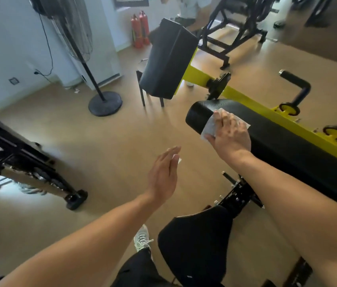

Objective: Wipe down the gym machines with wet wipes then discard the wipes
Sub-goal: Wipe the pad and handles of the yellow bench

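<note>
A long black padded backrest [287,141] on a yellow frame [246,98] runs from the middle to the right edge. My right hand [230,137] lies flat near the pad's upper end, pressing a white wet wipe [210,127] against the curved surface. The wipe sticks out to the left of and beyond my fingers. My left hand [164,177] hovers in the air left of the bench with straight fingers. A small white scrap [179,160] shows past its fingertips; I cannot tell whether the hand holds it. The black seat pad [194,241] is below.
A second black pad [169,59] stands tilted beyond the backrest. A fan stand with a round base [105,103] is on the wood floor at left, and two red fire extinguishers [140,30] stand by the wall. Another black machine [29,162] fills the left edge. A person [192,9] sits at the back.
</note>
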